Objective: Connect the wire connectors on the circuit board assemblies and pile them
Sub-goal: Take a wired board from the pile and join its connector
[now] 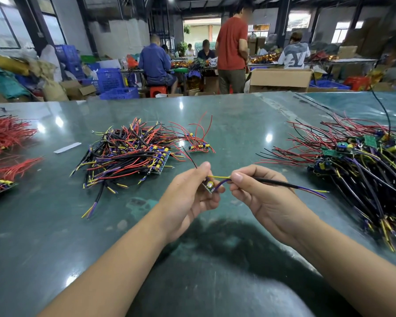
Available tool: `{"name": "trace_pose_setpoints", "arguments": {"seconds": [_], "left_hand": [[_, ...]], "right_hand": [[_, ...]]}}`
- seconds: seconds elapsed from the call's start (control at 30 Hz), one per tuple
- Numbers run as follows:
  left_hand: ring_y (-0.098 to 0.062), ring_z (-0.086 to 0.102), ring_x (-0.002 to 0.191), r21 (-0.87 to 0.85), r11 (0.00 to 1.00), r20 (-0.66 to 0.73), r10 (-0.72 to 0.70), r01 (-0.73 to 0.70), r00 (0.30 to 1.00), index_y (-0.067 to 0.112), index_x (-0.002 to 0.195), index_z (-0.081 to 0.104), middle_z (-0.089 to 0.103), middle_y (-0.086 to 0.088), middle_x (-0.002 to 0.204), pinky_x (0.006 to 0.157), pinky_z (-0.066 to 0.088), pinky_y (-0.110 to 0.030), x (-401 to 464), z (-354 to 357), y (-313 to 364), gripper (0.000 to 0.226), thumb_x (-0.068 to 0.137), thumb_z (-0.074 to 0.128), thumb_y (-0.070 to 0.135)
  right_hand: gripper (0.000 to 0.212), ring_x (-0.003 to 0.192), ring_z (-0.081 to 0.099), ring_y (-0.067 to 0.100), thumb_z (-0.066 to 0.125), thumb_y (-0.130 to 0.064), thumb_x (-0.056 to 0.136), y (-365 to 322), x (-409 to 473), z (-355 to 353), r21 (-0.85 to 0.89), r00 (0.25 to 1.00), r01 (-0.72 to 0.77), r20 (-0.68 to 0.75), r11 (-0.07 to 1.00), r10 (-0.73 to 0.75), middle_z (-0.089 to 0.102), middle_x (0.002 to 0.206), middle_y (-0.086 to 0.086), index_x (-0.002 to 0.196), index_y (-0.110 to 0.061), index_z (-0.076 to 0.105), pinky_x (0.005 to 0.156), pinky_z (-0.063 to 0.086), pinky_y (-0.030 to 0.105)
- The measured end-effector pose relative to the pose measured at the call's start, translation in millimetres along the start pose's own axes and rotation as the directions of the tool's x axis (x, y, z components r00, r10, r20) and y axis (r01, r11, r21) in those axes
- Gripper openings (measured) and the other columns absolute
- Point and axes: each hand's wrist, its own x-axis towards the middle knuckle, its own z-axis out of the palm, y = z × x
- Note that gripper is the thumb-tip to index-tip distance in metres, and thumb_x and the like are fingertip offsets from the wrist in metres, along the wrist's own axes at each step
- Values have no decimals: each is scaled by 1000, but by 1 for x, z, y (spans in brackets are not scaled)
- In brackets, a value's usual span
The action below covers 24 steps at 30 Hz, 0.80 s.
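Note:
My left hand (pixel 190 193) grips a small green circuit board (pixel 209 186) above the middle of the dark green table (pixel 55 225). Yellow and purple wires (pixel 221 180) run from the board to my right hand (pixel 258 193), which pinches them where a black sleeved cable (pixel 281 183) begins. The cable sticks out to the right, its purple and yellow ends bare. A pile of boards with tangled wires (pixel 128 154) lies ahead on the left, with two more boards (pixel 198 146) just right of it. A larger heap of assemblies (pixel 361 161) fills the right side.
Bundles of red wires (pixel 5 136) lie at the table's left edge, with a white strip (pixel 67 148) near them. Beyond the table several people sit or stand at benches among blue crates (pixel 111 80) and cardboard boxes (pixel 280 79).

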Motion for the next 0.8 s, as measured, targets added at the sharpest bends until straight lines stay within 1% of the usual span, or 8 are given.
{"name": "trace_pose_setpoints", "arguments": {"seconds": [0.07,0.13,0.2,0.37,0.47,0.63,0.73,0.8], "left_hand": [[-10,59,53,-20,1000,37,21,-20,999,15,82,54,69,-5,72,54,52,-20,-1,-1,0,22,77,59,36],[-10,63,56,-56,998,49,45,-42,998,14,87,52,72,-7,79,57,55,-21,-1,-2,-1,24,71,63,28],[-13,65,61,-78,996,60,55,-50,997,13,87,54,72,-11,84,61,56,-23,-1,-2,-2,24,68,67,21],[-16,67,62,-109,992,27,70,-67,997,11,90,54,73,-12,84,62,57,-24,0,-2,-3,26,67,66,14],[-15,68,63,-65,995,23,71,-70,997,9,95,58,72,-7,80,64,57,-24,0,-4,-4,30,68,67,13],[-15,69,73,-20,998,66,67,-66,996,11,93,70,73,-7,88,69,56,-24,0,-6,-5,23,70,67,14],[-19,71,82,1,998,84,55,-55,995,11,99,69,73,-8,97,72,56,-27,0,-5,-6,28,72,65,14],[-21,72,82,-9,999,88,47,-47,995,10,104,66,73,-9,96,72,57,-27,0,-5,-7,31,73,64,13]], "right_hand": [[6,60,64,9,67,-7,68,0,2,-3,45,998,9,-62,999,-6,66,64,4,65,-10,70,61,53,15],[2,60,64,9,67,-7,67,0,4,-5,88,993,9,-117,996,2,65,66,5,68,-7,68,61,53,16],[6,59,63,9,68,-7,67,1,5,-6,105,988,3,-151,994,13,65,66,5,71,-5,66,61,53,15],[12,61,64,9,65,-9,72,-1,6,-7,142,988,-51,-140,989,71,65,67,4,82,-3,64,63,54,16],[12,65,66,10,65,-8,70,0,6,-6,115,990,-76,-107,990,89,68,71,6,81,-3,64,65,55,17],[4,65,66,10,69,-10,66,4,7,-6,-10,991,28,-127,1000,-29,68,68,3,66,-13,71,65,53,17],[3,67,67,11,70,-18,67,6,8,-7,-103,985,111,-122,989,-123,70,68,2,67,-19,73,67,53,18],[3,67,68,12,70,-19,69,6,8,-8,-107,982,125,-127,986,-138,71,69,5,68,-18,73,67,53,18]]}}
